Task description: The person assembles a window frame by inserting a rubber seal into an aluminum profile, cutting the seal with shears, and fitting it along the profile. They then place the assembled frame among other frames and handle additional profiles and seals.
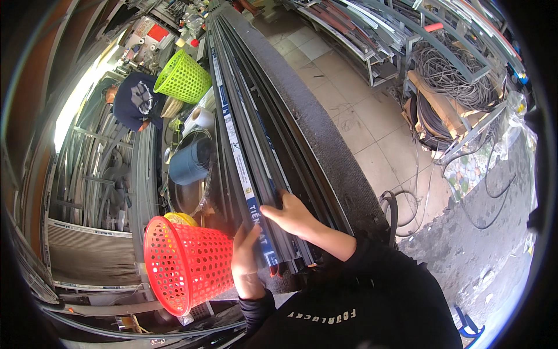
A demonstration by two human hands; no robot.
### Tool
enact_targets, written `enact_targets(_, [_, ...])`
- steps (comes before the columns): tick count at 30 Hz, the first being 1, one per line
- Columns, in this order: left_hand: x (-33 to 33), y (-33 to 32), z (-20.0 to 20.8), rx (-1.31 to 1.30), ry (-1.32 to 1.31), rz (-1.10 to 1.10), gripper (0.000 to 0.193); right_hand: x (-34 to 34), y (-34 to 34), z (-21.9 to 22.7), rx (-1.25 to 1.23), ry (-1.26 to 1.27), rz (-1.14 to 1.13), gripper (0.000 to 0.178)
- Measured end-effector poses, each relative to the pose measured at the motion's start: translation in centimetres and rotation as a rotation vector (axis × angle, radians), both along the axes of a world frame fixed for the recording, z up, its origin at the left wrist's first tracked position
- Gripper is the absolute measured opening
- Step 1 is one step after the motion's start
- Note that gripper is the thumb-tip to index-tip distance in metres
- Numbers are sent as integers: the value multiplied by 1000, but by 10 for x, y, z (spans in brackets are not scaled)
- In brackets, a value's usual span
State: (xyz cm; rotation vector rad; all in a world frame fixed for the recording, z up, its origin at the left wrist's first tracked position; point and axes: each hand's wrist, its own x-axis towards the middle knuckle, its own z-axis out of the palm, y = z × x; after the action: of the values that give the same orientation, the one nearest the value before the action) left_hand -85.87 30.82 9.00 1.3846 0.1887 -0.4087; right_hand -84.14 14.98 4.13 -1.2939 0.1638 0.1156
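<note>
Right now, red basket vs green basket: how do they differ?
The red basket lies close beside the left hand; the green basket sits farther up the bench, near another person. The red basket looks larger in the frame than the green basket, though only because it is nearer. Both are perforated plastic, tipped on their sides.

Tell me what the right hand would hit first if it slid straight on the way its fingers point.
The right hand lies flat on the bundle of long dark metal profiles, fingers pointing left across it. Going straight on, it would probably meet the white-and-blue striped profile first, just ahead of the fingertips; depth is hard to judge.
</note>
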Motion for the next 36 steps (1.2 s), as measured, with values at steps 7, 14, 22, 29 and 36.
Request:
enact_targets(7, [1, 3, -5, -4, 8, -16, 40, 2, -7, -3, 123, 169, -21, 45])
enact_targets(14, [2, -1, -13, 25, -9, -36, 42, 4, -3, -17, 54, 102, -9, 50])
enact_targets(22, [3, 0, -19, 42, -51, 5, 35, 6, -1, -19, -77, 86, 19, 39])
enact_targets(29, [-1, -10, -19, 396, -327, -68, 46, 6, 7, -6, -350, -4, -30, 83])
enact_targets(36, [-26, -45, 15, 966, -391, -210, 51, 6, 1, 1, -396, 43, 54, 114])
